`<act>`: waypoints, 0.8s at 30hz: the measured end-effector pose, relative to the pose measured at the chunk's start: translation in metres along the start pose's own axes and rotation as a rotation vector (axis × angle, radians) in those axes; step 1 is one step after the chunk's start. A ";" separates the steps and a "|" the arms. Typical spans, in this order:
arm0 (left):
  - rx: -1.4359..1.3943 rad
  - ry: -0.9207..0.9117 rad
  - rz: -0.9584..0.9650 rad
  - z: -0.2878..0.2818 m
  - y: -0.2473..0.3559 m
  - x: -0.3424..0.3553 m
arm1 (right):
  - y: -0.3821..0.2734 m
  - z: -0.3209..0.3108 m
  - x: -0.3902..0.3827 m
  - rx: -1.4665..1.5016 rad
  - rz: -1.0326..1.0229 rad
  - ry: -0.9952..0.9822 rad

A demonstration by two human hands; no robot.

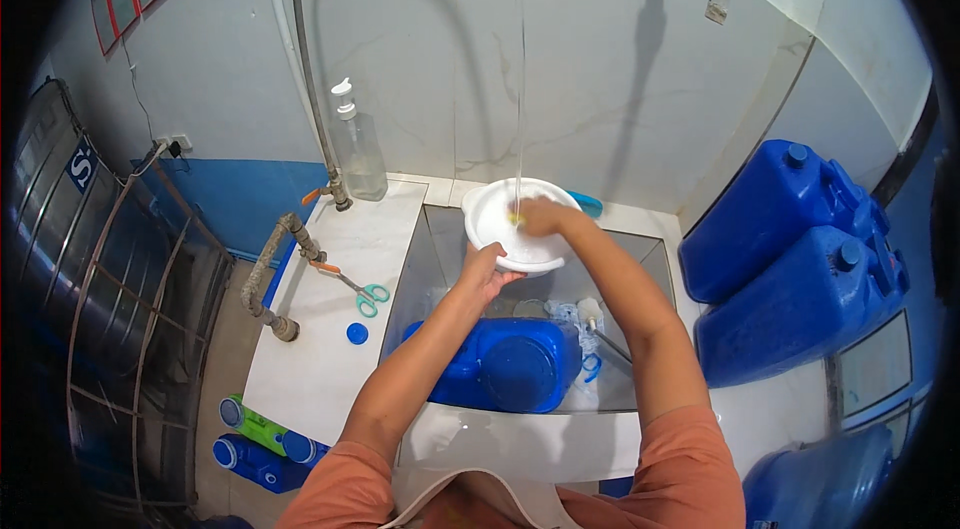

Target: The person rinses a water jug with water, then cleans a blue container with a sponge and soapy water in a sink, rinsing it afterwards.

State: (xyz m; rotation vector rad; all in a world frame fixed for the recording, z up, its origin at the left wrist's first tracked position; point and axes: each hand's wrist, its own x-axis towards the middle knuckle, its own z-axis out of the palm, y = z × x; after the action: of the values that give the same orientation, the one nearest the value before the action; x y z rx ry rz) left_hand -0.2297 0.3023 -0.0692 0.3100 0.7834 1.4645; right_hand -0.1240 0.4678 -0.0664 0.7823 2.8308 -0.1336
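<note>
Over the far side of the sink [655, 274], my left hand [486, 275] grips the near-left rim of a round white plastic basin [492, 214]. The basin is tilted a little, and its inside faces me. My right hand [545, 217] reaches into it, fingers curled over a small yellow sponge [516, 219] pressed to the inner wall; most of the sponge is hidden. A thin stream of water [521, 79] falls into the basin beside that hand. Below lies a large blue jerrycan [520, 364] in the sink, next to a wet white cloth [570, 314].
Scissors with teal handles [372, 299] and a blue cap [357, 333] lie on the left counter. A clear pump bottle [362, 164] stands near the wall, by metal tap pipes [262, 274]. Two large blue jerrycans [770, 299] stand right. Behind the basin is a teal object [588, 204].
</note>
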 end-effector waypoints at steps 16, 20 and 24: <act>-0.002 0.056 0.094 -0.008 0.003 -0.004 | -0.033 -0.058 0.004 1.379 0.467 -0.310; -0.010 0.026 0.079 -0.005 0.004 -0.004 | -0.029 -0.058 0.018 1.287 0.453 -0.354; -0.011 0.062 0.092 -0.009 0.012 -0.011 | -0.049 -0.077 0.019 1.011 0.396 -0.358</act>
State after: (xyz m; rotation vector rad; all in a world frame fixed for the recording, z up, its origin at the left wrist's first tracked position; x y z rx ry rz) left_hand -0.2436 0.2910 -0.0653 0.2969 0.8190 1.5709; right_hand -0.1776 0.4462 0.0059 1.2865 2.0863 -1.5187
